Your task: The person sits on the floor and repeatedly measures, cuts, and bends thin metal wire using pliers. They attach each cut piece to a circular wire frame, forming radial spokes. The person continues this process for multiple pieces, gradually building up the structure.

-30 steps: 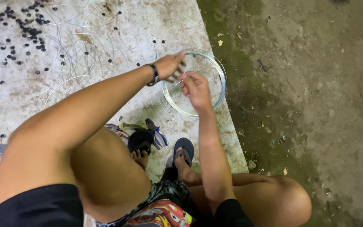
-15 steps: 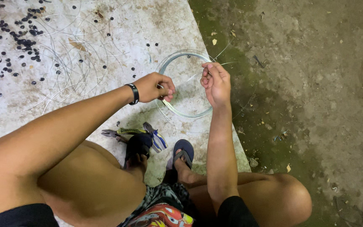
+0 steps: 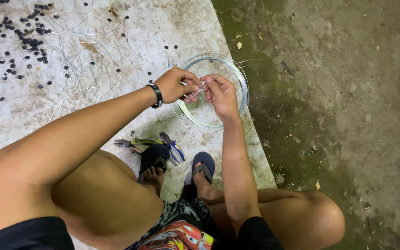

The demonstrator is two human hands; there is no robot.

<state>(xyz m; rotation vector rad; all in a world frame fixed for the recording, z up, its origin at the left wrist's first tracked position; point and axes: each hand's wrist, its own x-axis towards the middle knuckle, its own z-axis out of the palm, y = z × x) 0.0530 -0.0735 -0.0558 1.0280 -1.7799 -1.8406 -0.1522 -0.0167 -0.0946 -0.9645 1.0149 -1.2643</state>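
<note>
Head view: the left hand (image 3: 174, 85) and right hand (image 3: 220, 92) meet over a coil (image 3: 241, 81) of thin, pale wire that lies flat on a stained white sheet (image 3: 116, 37) spread on the ground. Both hands are closed narrowly, pinching a short strand (image 3: 200, 88) of the wire between fingertips; the strand runs roughly left to right between them, tilted slightly up toward the right hand. The coil's ring faces upward, with no long axis of its own, and a few loose turns spring outward past the sheet's edge onto the mossy concrete (image 3: 325, 92).

The wire looks light, springy and smooth, likely to slip and uncoil if released; a firm fingertip pinch close to the free end seems the surest hold. It may kink if bent sharply.

A black wristband (image 3: 155, 95) sits on the left wrist. Pliers (image 3: 137, 143) with coloured handles lie on the sheet just beside the left sandalled foot (image 3: 153, 164). Dark beads (image 3: 21, 37) and loose wire offcuts (image 3: 79, 69) are scattered at the sheet's far left, well apart from the hands.
</note>
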